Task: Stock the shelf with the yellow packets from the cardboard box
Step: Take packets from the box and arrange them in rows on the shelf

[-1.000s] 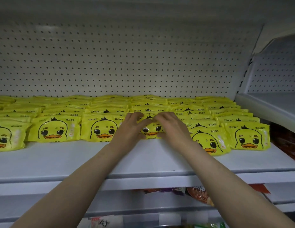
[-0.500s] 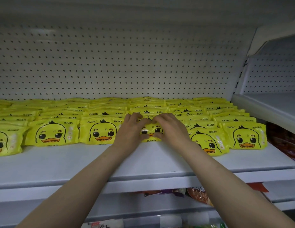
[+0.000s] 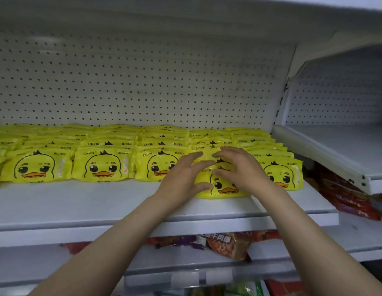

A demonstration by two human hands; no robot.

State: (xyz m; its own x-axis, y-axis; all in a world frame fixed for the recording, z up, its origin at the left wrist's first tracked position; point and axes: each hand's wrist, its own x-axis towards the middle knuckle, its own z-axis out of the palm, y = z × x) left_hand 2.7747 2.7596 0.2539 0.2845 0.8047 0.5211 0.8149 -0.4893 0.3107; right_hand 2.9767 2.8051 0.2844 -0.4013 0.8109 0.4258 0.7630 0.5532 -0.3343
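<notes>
Rows of yellow duck-face packets (image 3: 102,165) cover the white shelf (image 3: 89,201) from the pegboard to near its front. One front-row packet (image 3: 223,188) sits a little forward of its neighbours. My left hand (image 3: 181,178) lies on that packet's left side, fingers spread over the top and thumb at its left edge. On its upper right part rests my right hand (image 3: 243,169), fingers loosely bent. Neither hand lifts it. The cardboard box is out of view.
A perforated white back panel (image 3: 143,82) rises behind the packets. To the right, a second white shelf (image 3: 335,150) stands at a higher level. Red and orange snack bags (image 3: 228,245) lie on the shelf below, and red packs (image 3: 346,195) lie lower right.
Both hands left the front packet they were touching and moved right onto the neighbouring one, which stuck out askew. The fingers have spread wider.
</notes>
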